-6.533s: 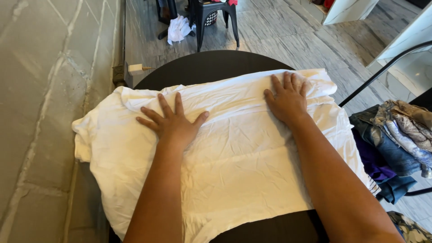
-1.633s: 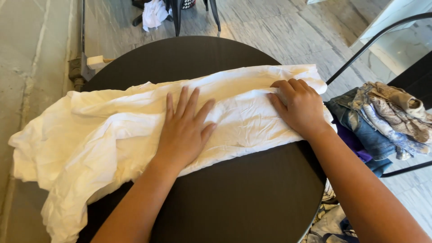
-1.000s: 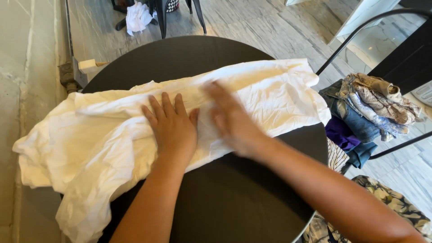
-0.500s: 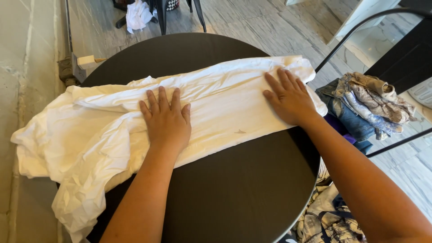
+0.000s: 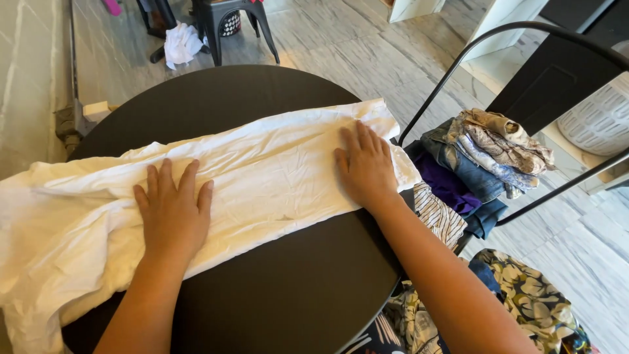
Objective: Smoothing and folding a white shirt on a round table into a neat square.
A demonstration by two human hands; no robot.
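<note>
- The left hand (image 5: 171,213) lies flat, palm down, fingers spread and grasping nothing, pressed on the long white folded cotton cloth (image 5: 262,174) towards its left part.
- The right hand (image 5: 365,164) also lies flat and released, fingers together and pointing away from the person, pressed on the cloth close to its right end.
- The two hands are well apart, with a wrinkled stretch of the cloth between them.
- The cloth lies as a long band across the round black table (image 5: 295,288), running from the lower left to the upper right.
- Its left part is bunched and wider, and spills over the left edge of the table; its right end reaches the right edge of the table, just beyond the fingers of the right hand.
- Both bare forearms come in from the lower edge of the view, over the dark table surface.
- Just right of the table stands a black metal chair (image 5: 557,72) holding a pile of folded clothes (image 5: 481,160) in blue, purple, beige and stripes.
- Below the chair, a floral patterned fabric (image 5: 524,305) lies on the floor.
- Beyond the table, on the grey wood-look floor (image 5: 341,39), stands a black stool (image 5: 226,19) with a crumpled white cloth (image 5: 180,44) beside its legs.
</note>
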